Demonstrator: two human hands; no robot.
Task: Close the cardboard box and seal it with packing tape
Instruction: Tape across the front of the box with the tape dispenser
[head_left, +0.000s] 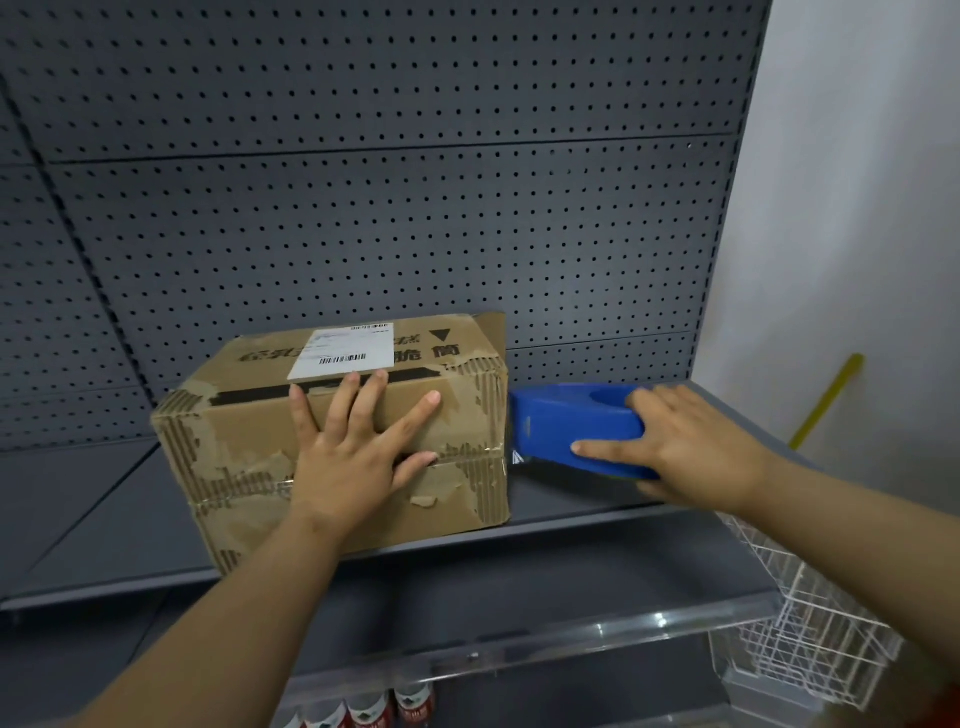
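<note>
A worn brown cardboard box (244, 441) with a white shipping label sits on the grey shelf (93, 519), its top flaps folded down. My left hand (353, 447) lies flat on the top front edge of the box, fingers spread, pressing on it. Just right of the box is a blue tape dispenser (566, 426), touching the box's right side at its nose. My right hand (691, 447) grips the dispenser from the right, thumb under it and fingers over its top and side. A strip of clear tape shows across the box's front face.
A dark pegboard panel (363, 208) backs the shelf. A white wire basket (810, 629) hangs at the lower right. Bottles with red labels (374, 709) stand on a lower shelf behind a clear plastic rail. A yellow stick (826, 400) leans on the white wall.
</note>
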